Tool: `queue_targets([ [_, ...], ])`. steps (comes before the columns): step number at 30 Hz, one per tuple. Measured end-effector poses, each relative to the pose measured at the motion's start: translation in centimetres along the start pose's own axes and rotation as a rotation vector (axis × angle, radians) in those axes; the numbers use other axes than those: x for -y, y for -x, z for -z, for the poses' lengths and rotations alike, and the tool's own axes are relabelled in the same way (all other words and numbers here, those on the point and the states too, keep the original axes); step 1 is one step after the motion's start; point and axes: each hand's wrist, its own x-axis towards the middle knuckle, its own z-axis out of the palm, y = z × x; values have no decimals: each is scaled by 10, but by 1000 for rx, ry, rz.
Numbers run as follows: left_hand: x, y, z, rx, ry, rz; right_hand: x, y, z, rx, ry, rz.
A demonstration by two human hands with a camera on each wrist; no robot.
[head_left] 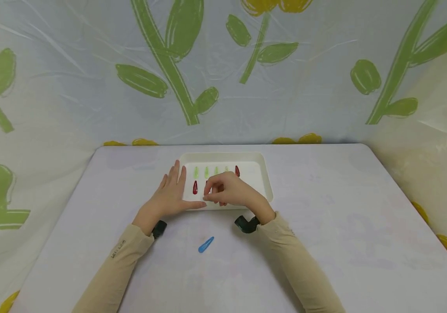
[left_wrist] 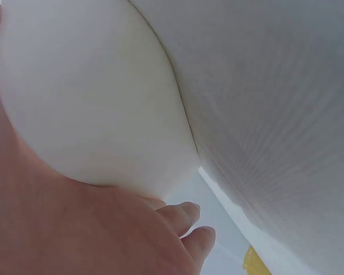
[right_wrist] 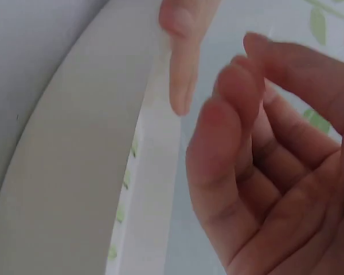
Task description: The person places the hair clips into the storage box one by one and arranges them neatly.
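Note:
My left hand [head_left: 170, 193] rests with spread fingers along the left side and front edge of a white tray [head_left: 267, 178]. In the left wrist view its palm lies against the tray's wall. Over the tray's front part, my right hand [head_left: 229, 190] has loosely curled fingers; the right wrist view shows no object between thumb and fingers. A row of green snap hair clips [head_left: 206, 172] ends at the right with a red hair clip [head_left: 237, 171]. Below stands another red hair clip [head_left: 195, 187]; the right hand partly hides the clips beside it.
A blue hair clip [head_left: 206, 244] lies on the pale table [head_left: 325, 226] in front of the tray, between the forearms. Dark green wrist mounts [head_left: 246, 224] sit under both wrists. A leaf-patterned sheet [head_left: 90, 78] hangs behind the table.

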Motion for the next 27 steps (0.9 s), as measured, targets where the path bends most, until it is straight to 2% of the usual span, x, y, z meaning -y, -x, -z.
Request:
queue_targets([
  [5, 2, 0, 0, 6, -29, -21, 10, -2, -10, 123, 31, 68],
  [8, 2, 1, 1, 16, -36, -19, 13, -2, -18, 194, 68, 67],
  [10, 2, 1, 1, 15, -37, -19, 15, -2, -24, 258, 96, 30],
  [14, 1, 1, 1, 8, -28, -16, 20, 0, -39, 401, 95, -136],
  [16, 1, 1, 0, 5, -23, -8, 21, 2, -46, 450, 90, -219],
  [18, 1, 0, -2, 4, -18, 2, 22, 3, -52, 475, 93, -265],
  [27, 0, 0, -3, 2, -3, 22, 20, 2, -62, 529, 249, -260],
])
